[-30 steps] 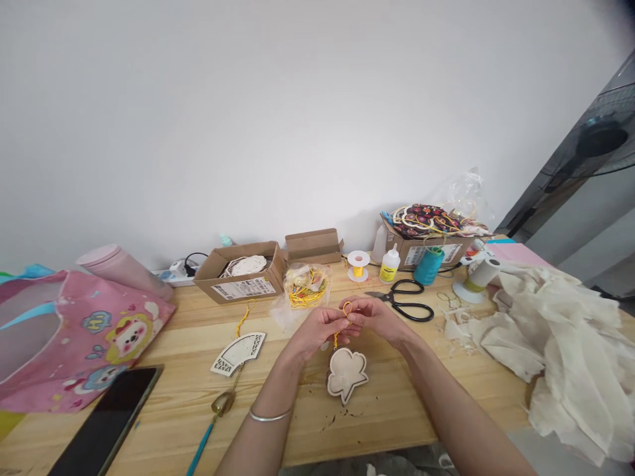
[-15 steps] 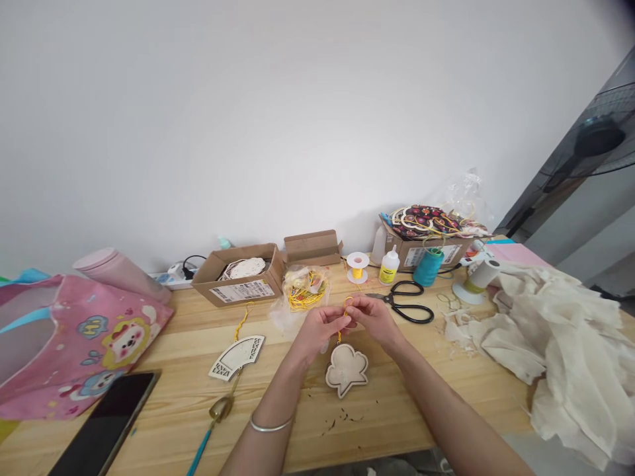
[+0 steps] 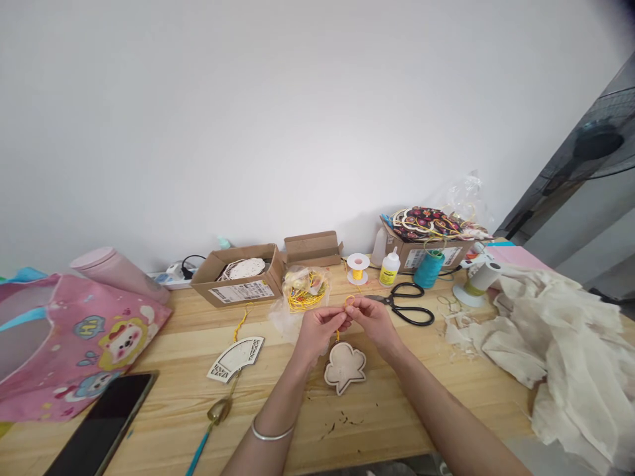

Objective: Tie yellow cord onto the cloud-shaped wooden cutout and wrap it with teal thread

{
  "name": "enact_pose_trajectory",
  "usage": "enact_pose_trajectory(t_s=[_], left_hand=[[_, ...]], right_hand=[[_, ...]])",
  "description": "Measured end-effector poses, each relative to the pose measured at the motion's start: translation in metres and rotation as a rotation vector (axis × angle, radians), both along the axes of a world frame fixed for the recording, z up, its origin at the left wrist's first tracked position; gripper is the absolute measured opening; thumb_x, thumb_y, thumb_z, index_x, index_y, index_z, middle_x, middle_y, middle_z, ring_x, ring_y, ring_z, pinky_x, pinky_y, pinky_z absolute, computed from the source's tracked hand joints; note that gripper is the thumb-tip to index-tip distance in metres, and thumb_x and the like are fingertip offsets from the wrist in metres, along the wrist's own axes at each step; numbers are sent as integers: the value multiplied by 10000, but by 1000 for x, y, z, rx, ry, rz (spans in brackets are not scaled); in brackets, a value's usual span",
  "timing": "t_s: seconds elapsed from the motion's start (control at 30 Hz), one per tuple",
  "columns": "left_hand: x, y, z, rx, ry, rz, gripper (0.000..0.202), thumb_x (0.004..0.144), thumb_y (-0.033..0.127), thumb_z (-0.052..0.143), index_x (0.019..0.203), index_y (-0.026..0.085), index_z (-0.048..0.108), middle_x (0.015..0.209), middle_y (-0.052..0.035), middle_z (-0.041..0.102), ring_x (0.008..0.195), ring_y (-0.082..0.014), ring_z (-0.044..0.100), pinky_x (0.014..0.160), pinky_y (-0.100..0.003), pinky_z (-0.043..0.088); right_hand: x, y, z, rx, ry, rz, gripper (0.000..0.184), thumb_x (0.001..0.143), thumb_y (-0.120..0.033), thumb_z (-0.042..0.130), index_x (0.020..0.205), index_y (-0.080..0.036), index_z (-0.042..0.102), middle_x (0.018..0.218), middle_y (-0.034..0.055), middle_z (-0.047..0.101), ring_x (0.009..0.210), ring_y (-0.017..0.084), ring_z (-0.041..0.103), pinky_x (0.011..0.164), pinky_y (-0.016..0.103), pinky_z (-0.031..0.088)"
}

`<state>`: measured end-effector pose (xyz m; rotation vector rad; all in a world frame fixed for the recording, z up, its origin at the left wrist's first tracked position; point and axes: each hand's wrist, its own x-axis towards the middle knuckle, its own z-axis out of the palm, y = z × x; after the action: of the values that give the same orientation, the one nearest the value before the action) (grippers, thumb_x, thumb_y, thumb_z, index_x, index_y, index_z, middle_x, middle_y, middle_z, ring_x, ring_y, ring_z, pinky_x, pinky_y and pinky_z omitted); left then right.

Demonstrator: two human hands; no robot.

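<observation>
My left hand (image 3: pixel 320 328) and my right hand (image 3: pixel 372 320) meet above the table, each pinching a thin yellow cord (image 3: pixel 348 301) that forms a small loop between them. The cord runs down to a pale wooden cutout (image 3: pixel 345 368) with a lobed outline, which lies on the table just below my hands. To the left, a fan-shaped openwork wooden piece (image 3: pixel 236 359) lies with yellow cord trailing from it. Black-handled scissors (image 3: pixel 407 305) lie to the right of my right hand, not touching it.
Behind my hands are a plastic bag of yellow cord (image 3: pixel 305 291), a yellow spool (image 3: pixel 358 269), and cardboard boxes (image 3: pixel 238 284). Crumpled cream cloth (image 3: pixel 555 344) covers the right side. A phone (image 3: pixel 102 423) and pink bag (image 3: pixel 74 347) sit at left.
My hands have drawn slightly closer and higher, and the cord loop looks smaller. The whole scene sits a little differently in view as my head shifts.
</observation>
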<state>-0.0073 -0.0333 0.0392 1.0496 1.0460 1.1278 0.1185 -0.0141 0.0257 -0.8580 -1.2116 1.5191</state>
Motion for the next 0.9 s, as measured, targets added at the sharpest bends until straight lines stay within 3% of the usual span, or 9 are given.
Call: enact_pose_trajectory(t_s=[0.17,0.3,0.47,0.67,0.77,0.9], left_hand=[[-2,1,-2,-93,-103,36,224,601,297,671,748,129,686,658,-42,650,554,-94,528,579,-222,407],[-6,2,-4,-124,-131,63,197,589,292,681,710,137,683,605,-23,640,539,-81,533,580,-207,411],[-7,3,-2,-139,-76,97,199,576,283,692,705,132,680,638,-46,664,567,-99,562,602,-222,430],[-6,4,-6,-123,14,53,214,580,280,688,724,122,686,668,-67,672,576,-121,577,609,-251,448],[-5,5,-8,-126,16,41,210,582,283,685,722,127,689,671,-66,672,584,-126,580,620,-258,453],[-5,5,-9,-137,-33,53,206,585,268,686,728,120,687,660,-67,667,573,-114,570,606,-242,443]], right_hand=[[4,0,2,75,-66,62,268,751,-411,502,697,-172,609,595,-6,598,589,118,566,650,277,465],[11,4,4,198,-230,183,246,757,-384,499,762,-198,660,691,2,647,675,137,582,674,275,449],[16,8,2,357,-475,-43,168,718,-313,558,713,-197,680,650,17,646,593,138,548,562,251,412],[14,9,-7,472,-517,-221,161,738,-278,537,682,-183,653,641,28,618,570,131,515,524,244,394],[12,8,-9,445,-520,-240,167,733,-283,536,678,-175,650,651,35,621,577,134,520,524,247,403],[9,6,-7,289,-440,-231,176,703,-312,557,680,-165,650,683,43,643,619,150,559,555,258,438]])
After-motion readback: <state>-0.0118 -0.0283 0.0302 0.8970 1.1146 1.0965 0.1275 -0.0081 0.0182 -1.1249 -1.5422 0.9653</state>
